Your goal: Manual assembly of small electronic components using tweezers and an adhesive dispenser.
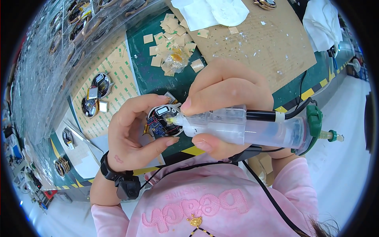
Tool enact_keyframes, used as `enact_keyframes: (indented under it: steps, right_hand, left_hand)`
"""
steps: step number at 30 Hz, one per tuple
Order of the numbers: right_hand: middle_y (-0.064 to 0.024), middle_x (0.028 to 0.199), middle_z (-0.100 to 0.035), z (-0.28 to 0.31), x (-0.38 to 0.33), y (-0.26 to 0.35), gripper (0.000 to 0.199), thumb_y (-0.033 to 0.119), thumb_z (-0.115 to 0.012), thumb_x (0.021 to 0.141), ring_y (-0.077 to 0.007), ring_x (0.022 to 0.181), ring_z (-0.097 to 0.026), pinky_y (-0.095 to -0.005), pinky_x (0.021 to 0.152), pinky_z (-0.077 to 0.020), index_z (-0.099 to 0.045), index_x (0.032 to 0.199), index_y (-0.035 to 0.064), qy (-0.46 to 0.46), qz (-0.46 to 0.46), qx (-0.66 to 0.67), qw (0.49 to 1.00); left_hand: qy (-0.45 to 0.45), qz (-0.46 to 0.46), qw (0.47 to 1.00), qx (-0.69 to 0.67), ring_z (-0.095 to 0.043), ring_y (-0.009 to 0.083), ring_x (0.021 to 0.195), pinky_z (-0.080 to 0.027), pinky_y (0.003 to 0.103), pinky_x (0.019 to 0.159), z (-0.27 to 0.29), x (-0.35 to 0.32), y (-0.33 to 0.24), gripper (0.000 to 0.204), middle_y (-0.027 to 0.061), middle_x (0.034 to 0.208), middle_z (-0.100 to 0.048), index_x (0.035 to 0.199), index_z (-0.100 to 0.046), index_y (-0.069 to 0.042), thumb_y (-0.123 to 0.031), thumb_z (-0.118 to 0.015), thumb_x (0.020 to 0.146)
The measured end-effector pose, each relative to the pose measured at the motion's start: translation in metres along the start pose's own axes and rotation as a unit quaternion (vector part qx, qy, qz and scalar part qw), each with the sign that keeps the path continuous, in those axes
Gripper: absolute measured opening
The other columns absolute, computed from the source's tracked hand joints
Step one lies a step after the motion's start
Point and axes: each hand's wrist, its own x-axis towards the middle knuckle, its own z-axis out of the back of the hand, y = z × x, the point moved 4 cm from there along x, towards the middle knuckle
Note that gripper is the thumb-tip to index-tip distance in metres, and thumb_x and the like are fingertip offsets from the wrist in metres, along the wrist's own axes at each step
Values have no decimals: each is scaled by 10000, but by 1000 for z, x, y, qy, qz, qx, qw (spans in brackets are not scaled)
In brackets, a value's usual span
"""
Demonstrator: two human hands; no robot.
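A small round watch case (161, 113), its back open on dark circuitry and thin wires, is pinched at the rim between the thumb and fingers of my left hand (129, 128). My right hand (233, 89) is wrapped round a glue syringe (262, 132) with a translucent barrel and a green end cap. The syringe lies almost level, and its yellowish tip (172, 121) reaches over the inside of the case. Whether the tip touches the parts, I cannot tell. A small silver part (171, 97) shows just behind the case.
Stacked transparent trays (75, 51) holding watch parts fill the left. Two opened watch cases (100, 85) lie on a tan backing sheet (122, 79), with tweezers (85, 138) nearer me. Tan adhesive squares (171, 27) lie scattered beyond my hands, beside cardboard (252, 47) with white cloths (221, 12).
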Motion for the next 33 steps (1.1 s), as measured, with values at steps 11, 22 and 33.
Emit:
enact_keyframes:
  steps: [11,22,33]
  right_hand:
    - [-108,813,-617,-1,-3,-5,307,222,-723,717,-182,665,-567,-266,538,-444,-636,945,36,0,54,-40,998]
    - [-123,914,-570,21,-14,-8,407,351,-675,789,-174,770,-551,-272,658,-451,-576,1014,26,-74,13,61,995]
    - [-101,1010,-564,42,-24,-14,452,348,-615,819,-145,884,-546,-280,762,-459,-525,1090,-2,-252,-62,224,939]
  left_hand:
    - [-10,-18,999,29,-538,169,1120,-421,305,958,1,1,0,613,100,1188,-557,1227,-487,16,79,-747,675]
    - [-35,14,999,11,-544,168,1091,-420,308,951,1,-1,-3,622,92,1171,-562,1222,-483,1,68,-756,668]
    - [-50,53,996,-55,-550,177,1063,-424,306,925,1,-6,-1,598,89,1143,-571,1184,-528,-13,-4,-795,649]
